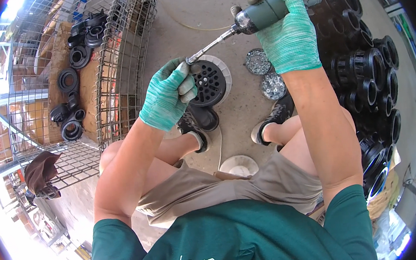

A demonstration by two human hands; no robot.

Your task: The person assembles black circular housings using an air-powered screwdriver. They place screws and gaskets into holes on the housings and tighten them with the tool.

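My right hand (288, 31), in a green knit glove, grips a grey-green pneumatic screwdriver (269, 10) held up and tilted. Its metal bit (210, 44) slants down-left to a black round perforated part (207, 83). My left hand (168, 94), also gloved in green, holds that black part by its left rim, thumb near the bit's tip. The part sits over a white round base (223, 69) on the concrete floor between my shoes.
A wire mesh cage (113, 64) at the left holds several black ring parts (71, 67). A stack of black pipe fittings (372, 81) lines the right. Two small round dishes of screws (265, 73) lie on the floor. A white round lid (239, 165) lies near my knees.
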